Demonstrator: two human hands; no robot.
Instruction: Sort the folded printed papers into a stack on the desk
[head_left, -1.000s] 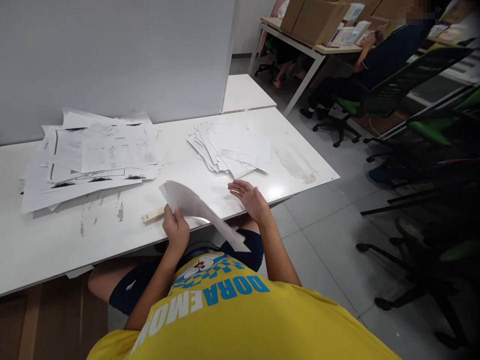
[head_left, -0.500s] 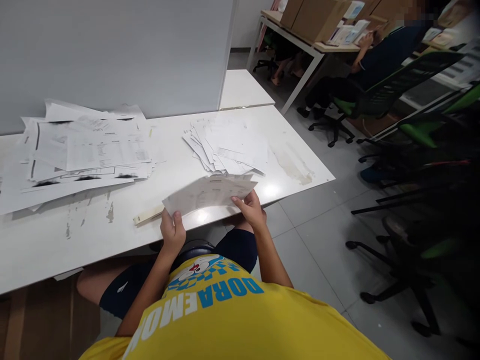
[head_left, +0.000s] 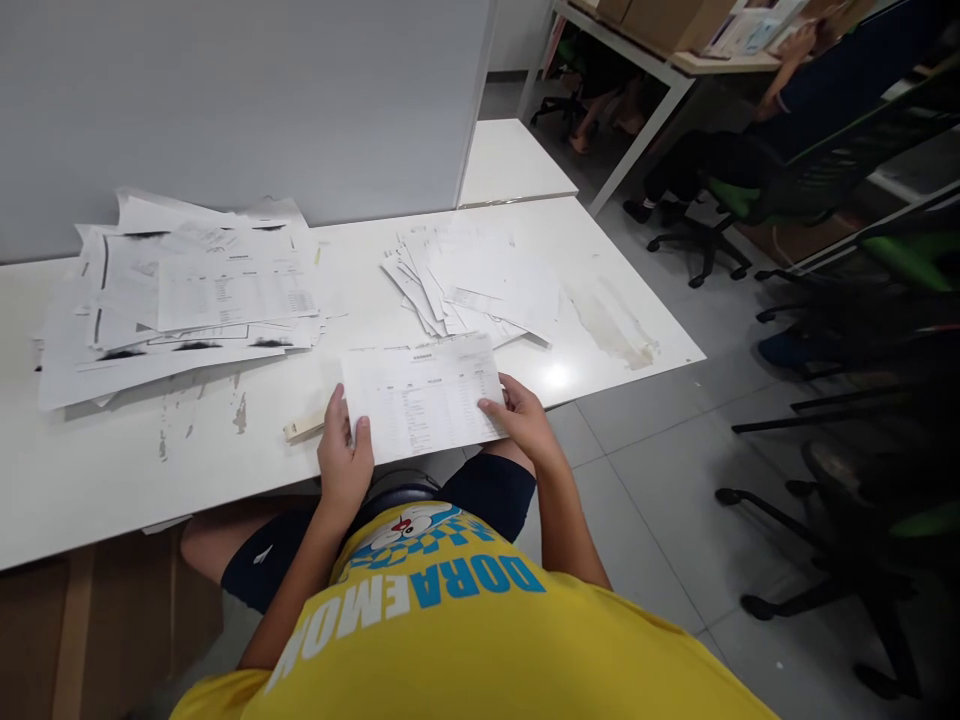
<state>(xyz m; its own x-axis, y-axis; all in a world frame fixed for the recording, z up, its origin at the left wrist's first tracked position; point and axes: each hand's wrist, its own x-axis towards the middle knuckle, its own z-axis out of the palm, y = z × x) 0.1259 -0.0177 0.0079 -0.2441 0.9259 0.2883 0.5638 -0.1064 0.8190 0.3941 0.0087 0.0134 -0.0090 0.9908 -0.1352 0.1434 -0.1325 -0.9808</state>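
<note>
Between my hands is a printed sheet of paper [head_left: 424, 395], held over the table's front edge with its text side up. My left hand [head_left: 346, 450] grips the left edge, thumb in front and fingers behind. At the right edge, my right hand [head_left: 519, 415] pinches the sheet between thumb and fingers. Whether more sheets lie under it I cannot tell. Just beyond it lies a loose, fanned pile of papers [head_left: 487, 270]. Further left sits a larger messy stack of printed sheets [head_left: 232, 285], some with black smudges. A pale flat strip [head_left: 304, 428] lies by my left hand.
The white table [head_left: 97, 490] ends at a corner on the right and meets a grey partition [head_left: 240, 100] at the back. Wheeled chairs [head_left: 832, 540] stand on the right. A seated person [head_left: 840, 95] works at another desk with cardboard boxes [head_left: 675, 22].
The sheet, bent and tilted before, now lies flatter, its printed face turned up towards me. My hands still hold its two sides. The whole view has shifted slightly.
</note>
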